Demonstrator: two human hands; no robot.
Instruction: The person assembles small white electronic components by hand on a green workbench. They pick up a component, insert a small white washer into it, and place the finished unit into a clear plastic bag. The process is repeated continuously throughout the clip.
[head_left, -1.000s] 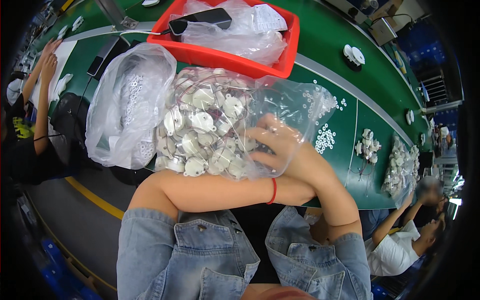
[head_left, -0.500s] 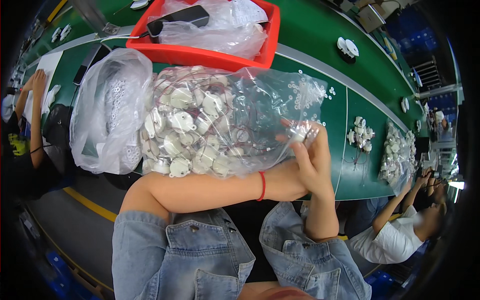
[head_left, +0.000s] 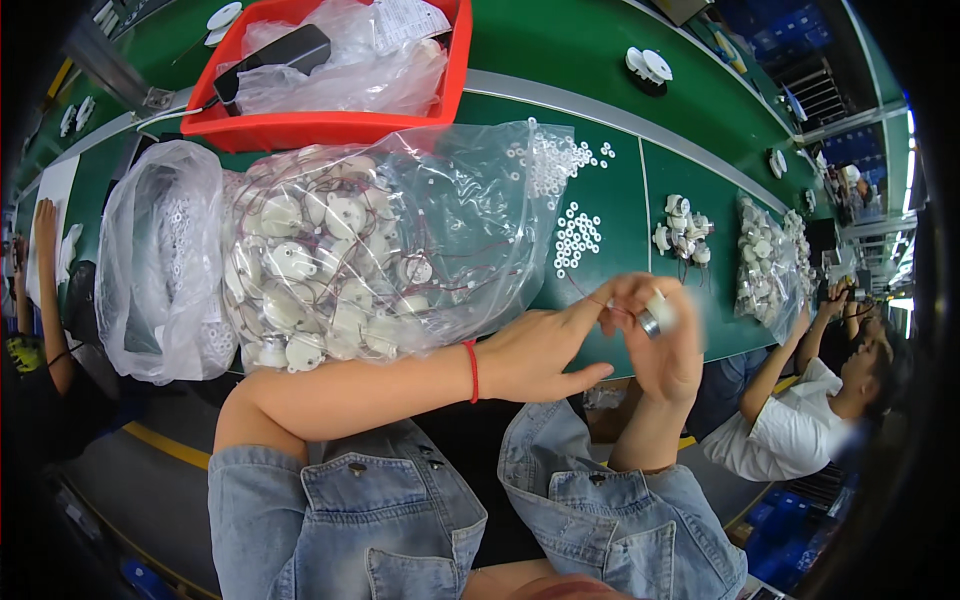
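Note:
My right hand (head_left: 668, 345) holds a small white round part (head_left: 655, 315) with a metal end, just in front of the green table's near edge. My left hand (head_left: 540, 352), with a red band at the wrist, reaches across and its fingertips pinch the same part from the left. My left forearm lies along the front of a large clear bag (head_left: 350, 250) full of white round parts with thin red wires. The bag's open mouth faces right, toward both hands.
A second clear bag (head_left: 160, 260) of small white rings lies left of the big one. A red bin (head_left: 330, 128) with bags stands behind. Loose white rings (head_left: 575, 235), a small pile of parts (head_left: 682, 232) and another bag (head_left: 765, 265) lie right. A co-worker (head_left: 800, 420) sits at right.
My hands have come away from the big bag's mouth and moved right. They now hold one small white part between them, clear of the bag.

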